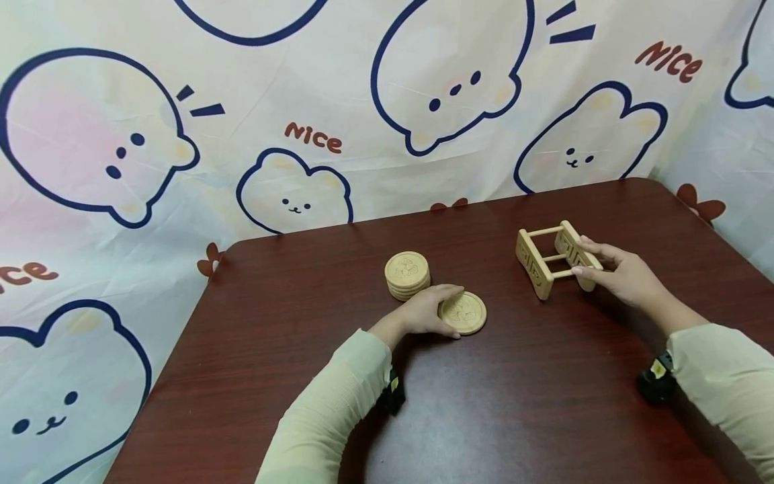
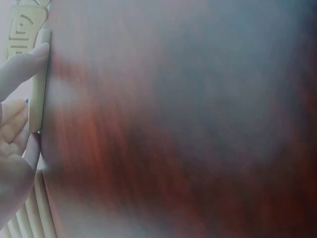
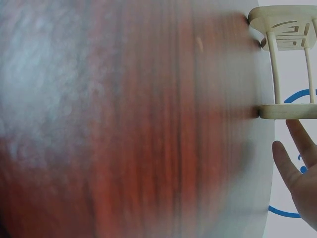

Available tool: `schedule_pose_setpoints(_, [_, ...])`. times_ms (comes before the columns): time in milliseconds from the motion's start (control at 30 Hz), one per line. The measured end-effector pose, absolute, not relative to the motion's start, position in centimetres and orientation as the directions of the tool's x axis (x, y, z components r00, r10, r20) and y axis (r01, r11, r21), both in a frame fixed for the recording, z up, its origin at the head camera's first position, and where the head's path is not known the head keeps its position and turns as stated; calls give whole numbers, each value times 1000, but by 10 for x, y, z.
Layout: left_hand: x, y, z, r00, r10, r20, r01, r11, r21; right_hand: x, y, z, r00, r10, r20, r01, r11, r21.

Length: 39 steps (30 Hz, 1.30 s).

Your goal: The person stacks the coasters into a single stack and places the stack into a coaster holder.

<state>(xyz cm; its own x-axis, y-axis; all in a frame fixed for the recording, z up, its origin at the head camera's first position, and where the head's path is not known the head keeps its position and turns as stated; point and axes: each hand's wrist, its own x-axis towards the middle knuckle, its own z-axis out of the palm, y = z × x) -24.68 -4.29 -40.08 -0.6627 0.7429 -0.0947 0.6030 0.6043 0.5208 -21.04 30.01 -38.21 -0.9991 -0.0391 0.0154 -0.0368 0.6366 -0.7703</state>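
Observation:
In the head view my left hand [image 1: 426, 310] holds a round light-wood coaster [image 1: 464, 313] with a carved pattern, thumb and fingers at opposite parts of its rim. The left wrist view shows this coaster [image 2: 39, 94] edge-on beside the thumb. Right behind that hand stands a stack of similar coasters [image 1: 407, 269]. To the right, my right hand [image 1: 625, 274] grips the right end panel of a wooden coaster rack [image 1: 532, 263]. Two carved end panels joined by thin rods make up the rack. Some right fingers are hidden behind the panel in the head view.
Everything stands on a dark reddish-brown table [image 1: 514, 403] with rounded far corners. Behind it hangs a pale cloth [image 1: 363, 81] printed with cartoon bears. Each wrist carries a small black camera, such as the right one [image 1: 656, 386].

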Motion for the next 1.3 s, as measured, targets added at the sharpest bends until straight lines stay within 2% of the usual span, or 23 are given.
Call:
schedule_pose_setpoints(800, [-246,-45,-400,-669,743,-26,622,579,527,-209,299,-380,-999,-51,14,-42,619,-784])
schedule_pose_setpoints(1300, [-244,-55,-382,-708,705,34,588,563,580,-208,299,-381,-998,-52,20,-49,645,-763])
